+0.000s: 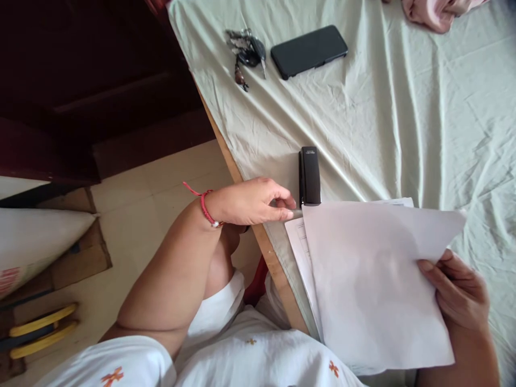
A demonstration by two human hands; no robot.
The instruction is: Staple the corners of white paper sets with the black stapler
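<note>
My right hand point(459, 290) pinches the right edge of a blank white sheet of paper point(374, 285), thumb on top and fingers beneath. The sheet is raised and slightly bent over other papers. A printed sheet point(299, 244) shows below its left edge. My left hand point(262, 201), with a red string on its wrist, hovers at the table's edge by the sheet's upper left corner. Its fingers are loosely curved, with the thumb apart and nothing visible in them. Just right of its fingertips lies a black stapler point(310, 174), its near end touching or just behind the sheet's top edge.
A black phone point(309, 51) and a bunch of keys point(248, 51) lie farther back on the wrinkled pale green tablecloth point(371, 123). Pink cloth point(433, 13) sits at the top right. The wooden table edge point(278, 269) runs diagonally, with tiled floor left of it.
</note>
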